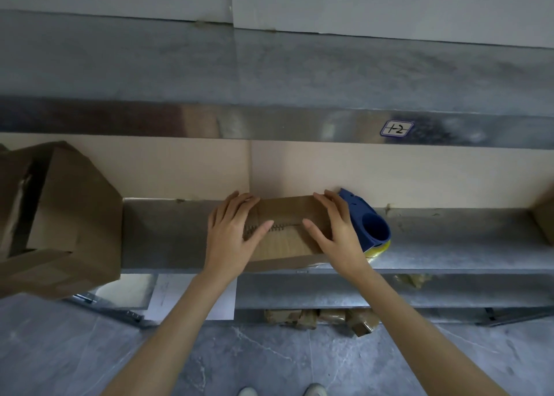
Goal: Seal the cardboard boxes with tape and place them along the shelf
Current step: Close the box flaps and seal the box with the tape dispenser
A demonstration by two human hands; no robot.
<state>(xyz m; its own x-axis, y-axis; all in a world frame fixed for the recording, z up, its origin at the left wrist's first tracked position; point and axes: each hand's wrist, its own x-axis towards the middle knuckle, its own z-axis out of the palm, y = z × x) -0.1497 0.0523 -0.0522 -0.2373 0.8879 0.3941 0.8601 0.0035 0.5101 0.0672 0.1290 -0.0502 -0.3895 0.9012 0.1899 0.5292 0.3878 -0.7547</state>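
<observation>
Box (pixel 287 239) lay on shelf (pixel 168 233). Left hand (pixel 230 233) pressed flat on its left end, right hand (pixel 335 227) flat on its right end; fingers straight, nothing gripped. Dispenser (pixel 370 224) sat just behind right hand.

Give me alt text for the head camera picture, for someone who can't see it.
A person's left hand and right hand rest flat on a small cardboard box on a metal shelf. A blue tape dispenser lies just right of it, and a larger cardboard box sits at the left.
</observation>
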